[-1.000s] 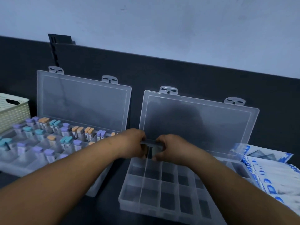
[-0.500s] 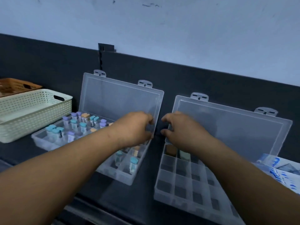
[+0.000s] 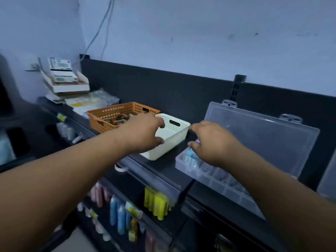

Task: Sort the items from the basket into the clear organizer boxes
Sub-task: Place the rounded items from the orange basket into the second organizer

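White basket [image 3: 175, 135] sits mid-bench [image 3: 163, 165]. Orange basket [image 3: 111, 116] touches it at 10 o'clock and holds dark items, too blurred to name. Clear organizer box [image 3: 220, 179] lies at the white basket's 4 o'clock, lid [image 3: 258, 140] up against the back panel. Capped tubes [image 3: 190, 155] stand in its left compartments.

Left hand [image 3: 143, 132]: thumb and fingers spread wide over the white basket's near-left rim; cannot tell if touching. Right hand [image 3: 213, 141]: fingers spread, holding nothing, above the box's left end.
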Available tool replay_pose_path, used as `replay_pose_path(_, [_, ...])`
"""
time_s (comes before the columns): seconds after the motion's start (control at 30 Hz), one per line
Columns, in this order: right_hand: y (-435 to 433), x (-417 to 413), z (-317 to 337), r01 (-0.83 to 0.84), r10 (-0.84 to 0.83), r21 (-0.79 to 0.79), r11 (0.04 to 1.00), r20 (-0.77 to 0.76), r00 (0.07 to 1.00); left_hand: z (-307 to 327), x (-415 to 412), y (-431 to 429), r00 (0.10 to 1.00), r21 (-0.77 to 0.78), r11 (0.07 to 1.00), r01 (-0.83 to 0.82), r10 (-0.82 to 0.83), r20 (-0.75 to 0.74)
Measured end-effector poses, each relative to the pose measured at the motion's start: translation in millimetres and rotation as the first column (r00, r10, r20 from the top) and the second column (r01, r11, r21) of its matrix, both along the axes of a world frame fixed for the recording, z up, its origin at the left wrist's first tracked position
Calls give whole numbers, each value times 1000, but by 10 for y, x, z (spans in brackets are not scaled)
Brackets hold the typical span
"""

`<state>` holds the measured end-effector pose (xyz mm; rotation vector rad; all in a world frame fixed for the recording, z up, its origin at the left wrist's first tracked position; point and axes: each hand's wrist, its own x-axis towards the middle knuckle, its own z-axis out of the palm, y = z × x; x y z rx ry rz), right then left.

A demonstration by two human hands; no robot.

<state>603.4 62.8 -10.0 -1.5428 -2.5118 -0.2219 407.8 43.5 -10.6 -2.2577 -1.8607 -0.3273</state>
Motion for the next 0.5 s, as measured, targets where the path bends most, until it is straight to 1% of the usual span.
replay_pose_path(0.07, [21,-433,-17,-25,25,5,1000,2,1000,18,-430,-16,999,0,999,-33,33,8])
replay_pose_path(0.2, [169,-1060,-35,-57,57,-58,997,-12,998,46,-1024,37,997,-40,996,-77,78,22])
replay_pose_path(0.33, [440,-1496,-3,-94,94,-81,992,-15,996,77,-1426,162,990,-80,989,-125,130,51])
replay_pose_path(0.5, [958,-1835,15,-116,119,-101,988,20,993,48,-1840,530,969,-112,975,-190,205,138])
